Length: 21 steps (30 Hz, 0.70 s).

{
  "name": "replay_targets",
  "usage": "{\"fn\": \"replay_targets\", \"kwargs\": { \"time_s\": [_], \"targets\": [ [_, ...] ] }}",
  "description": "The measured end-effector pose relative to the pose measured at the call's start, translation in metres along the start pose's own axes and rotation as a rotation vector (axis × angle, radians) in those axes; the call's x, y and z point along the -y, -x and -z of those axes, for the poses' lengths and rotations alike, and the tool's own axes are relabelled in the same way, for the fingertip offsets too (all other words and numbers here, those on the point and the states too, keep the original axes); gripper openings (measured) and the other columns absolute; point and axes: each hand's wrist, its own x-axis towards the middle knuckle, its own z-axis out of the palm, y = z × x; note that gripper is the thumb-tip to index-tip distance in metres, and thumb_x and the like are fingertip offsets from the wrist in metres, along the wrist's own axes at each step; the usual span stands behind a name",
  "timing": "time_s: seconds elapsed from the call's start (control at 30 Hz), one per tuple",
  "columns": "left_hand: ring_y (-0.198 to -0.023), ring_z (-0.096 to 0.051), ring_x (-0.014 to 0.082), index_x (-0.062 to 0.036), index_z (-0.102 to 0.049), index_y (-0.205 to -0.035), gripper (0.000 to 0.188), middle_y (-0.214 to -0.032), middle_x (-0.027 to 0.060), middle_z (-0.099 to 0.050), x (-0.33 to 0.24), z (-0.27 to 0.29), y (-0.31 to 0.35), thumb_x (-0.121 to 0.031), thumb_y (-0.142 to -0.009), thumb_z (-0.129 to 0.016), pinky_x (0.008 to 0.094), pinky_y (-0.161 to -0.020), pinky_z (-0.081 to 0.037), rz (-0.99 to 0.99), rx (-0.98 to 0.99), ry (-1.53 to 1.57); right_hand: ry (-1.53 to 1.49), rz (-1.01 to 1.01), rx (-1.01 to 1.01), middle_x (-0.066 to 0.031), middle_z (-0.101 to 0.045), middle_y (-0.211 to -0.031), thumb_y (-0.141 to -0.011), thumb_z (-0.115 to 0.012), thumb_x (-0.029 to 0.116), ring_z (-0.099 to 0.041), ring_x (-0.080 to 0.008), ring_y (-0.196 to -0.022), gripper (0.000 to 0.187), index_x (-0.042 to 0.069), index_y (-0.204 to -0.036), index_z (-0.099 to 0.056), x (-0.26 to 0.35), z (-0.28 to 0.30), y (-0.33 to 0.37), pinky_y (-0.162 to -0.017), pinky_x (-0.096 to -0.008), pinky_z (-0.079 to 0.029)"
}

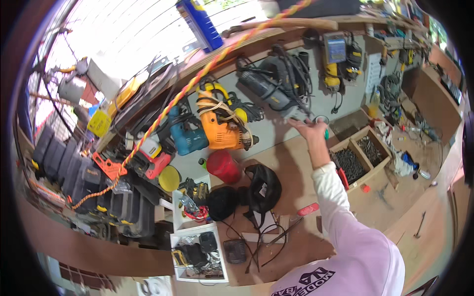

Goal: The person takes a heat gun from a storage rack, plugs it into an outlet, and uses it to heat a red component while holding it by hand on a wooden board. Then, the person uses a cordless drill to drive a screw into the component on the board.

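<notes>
My right hand reaches over the workbench at the end of a white and pale sleeve, its fingers spread. It lies just below the lower end of a long grey power tool on the wall. Whether the fingertips touch that tool I cannot tell. A small round rim shows beside the fingers; its kind is unclear. My left hand is out of view. Left of the grey tool hang an orange drill with its cord wound round it and a teal power tool.
A wooden box of screws or nails stands right of my forearm. On the bench lie a red container, a black bag-like item and cables. White drawers hold tools. A blue can stands on the shelf; a twisted rope crosses in front.
</notes>
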Motion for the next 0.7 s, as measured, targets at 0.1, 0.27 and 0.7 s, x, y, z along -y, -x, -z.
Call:
{"fn": "replay_targets", "kwargs": {
  "time_s": [0.1,0.27,0.7],
  "targets": [
    [-0.114,-0.066,0.0317,-0.0006,-0.061,-0.127,0.045,-0.130,0.0187,-0.064,0.005,0.002,-0.014,-0.033,-0.096,-0.056,0.0434,-0.096,-0.052,0.008,0.023,0.032,0.063,0.041,0.134,-0.0264,0.002,-0.167,-0.103,-0.030,0.059,-0.002,-0.0477,-0.154,0.073,0.012,-0.157,-0.019,0.018,-0.013,0.008,-0.118,-0.0747,-0.006],
    [-0.115,-0.066,0.0310,0.0003,-0.060,-0.129,0.045,-0.131,0.0186,-0.064,0.004,0.010,-0.024,-0.031,-0.097,-0.057,0.0430,-0.097,-0.052,0.006,0.042,0.065,0.084,0.152,0.040,-0.0261,-0.007,-0.166,-0.103,-0.028,0.055,-0.011,-0.0447,-0.154,0.075,0.002,-0.157,-0.020,0.008,0.000,-0.037,-0.120,-0.0724,-0.006],
    [-0.116,-0.066,0.0295,0.0028,-0.057,-0.134,0.046,-0.136,0.0181,-0.062,-0.015,0.041,-0.028,-0.026,-0.098,-0.058,0.0420,-0.098,-0.053,-0.059,0.025,0.160,-0.115,0.072,0.270,-0.0188,-0.033,-0.161,-0.101,-0.024,0.058,-0.031,-0.0407,-0.148,0.079,0.002,-0.157,-0.029,-0.077,0.078,-0.074,-0.122,-0.0629,-0.019]
  ]
}}
